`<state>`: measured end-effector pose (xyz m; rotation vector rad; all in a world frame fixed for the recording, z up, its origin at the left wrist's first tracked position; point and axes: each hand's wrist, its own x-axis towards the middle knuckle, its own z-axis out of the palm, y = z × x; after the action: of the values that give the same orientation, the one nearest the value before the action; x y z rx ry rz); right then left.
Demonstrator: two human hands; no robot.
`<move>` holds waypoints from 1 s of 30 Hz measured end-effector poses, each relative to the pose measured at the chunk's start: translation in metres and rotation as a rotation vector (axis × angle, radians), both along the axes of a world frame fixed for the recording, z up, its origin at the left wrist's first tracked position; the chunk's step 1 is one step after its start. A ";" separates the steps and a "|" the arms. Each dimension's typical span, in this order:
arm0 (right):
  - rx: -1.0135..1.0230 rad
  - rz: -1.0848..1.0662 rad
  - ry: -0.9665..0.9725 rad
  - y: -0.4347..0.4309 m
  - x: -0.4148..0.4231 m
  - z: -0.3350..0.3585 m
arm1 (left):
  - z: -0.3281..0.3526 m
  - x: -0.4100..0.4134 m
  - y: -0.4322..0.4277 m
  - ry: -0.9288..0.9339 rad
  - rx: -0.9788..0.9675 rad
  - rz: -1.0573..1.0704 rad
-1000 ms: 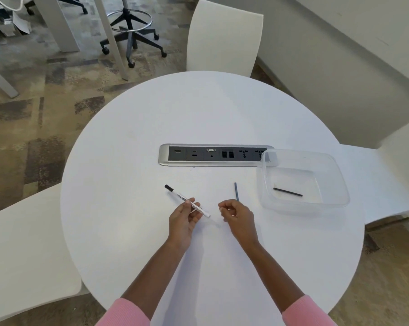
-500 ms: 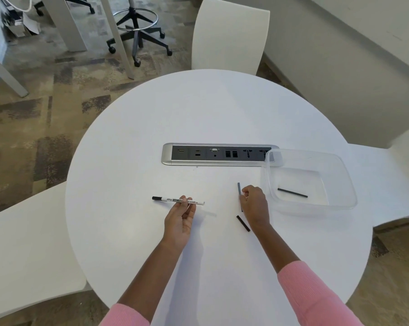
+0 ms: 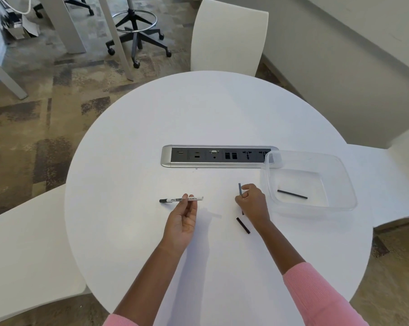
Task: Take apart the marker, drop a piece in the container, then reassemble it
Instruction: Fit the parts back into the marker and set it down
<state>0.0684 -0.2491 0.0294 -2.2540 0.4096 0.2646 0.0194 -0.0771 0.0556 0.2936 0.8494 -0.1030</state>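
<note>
White marker barrel is pinched level by the left hand. Right hand fingers pinch the thin grey rod off the surface, beside the container, which holds a black rod. Align the grey rod with the barrel's open end before pushing.

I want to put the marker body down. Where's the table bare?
Bare: left of the marker body to the table edge; between socket panel and far chair; between left hand and right hand. Crowded: past the right hand, with thin rod, black piece and container close.
</note>
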 end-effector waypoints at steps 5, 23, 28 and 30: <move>0.287 -0.065 -0.118 0.007 -0.011 0.034 | 0.020 -0.005 0.001 -0.035 -0.121 -0.033; 0.328 0.111 -0.720 0.047 -0.076 0.100 | 0.041 -0.010 0.001 -0.034 -0.232 -0.087; 0.324 0.125 -0.701 0.047 -0.078 0.098 | 0.041 -0.013 0.000 -0.027 -0.229 -0.091; 0.298 0.143 -0.709 0.047 -0.078 0.098 | 0.040 -0.014 0.000 -0.029 -0.225 -0.095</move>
<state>-0.0097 -0.2023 0.1276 -1.9249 -0.1600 -0.3772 0.0057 -0.0774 0.0959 0.1237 0.7868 -0.2797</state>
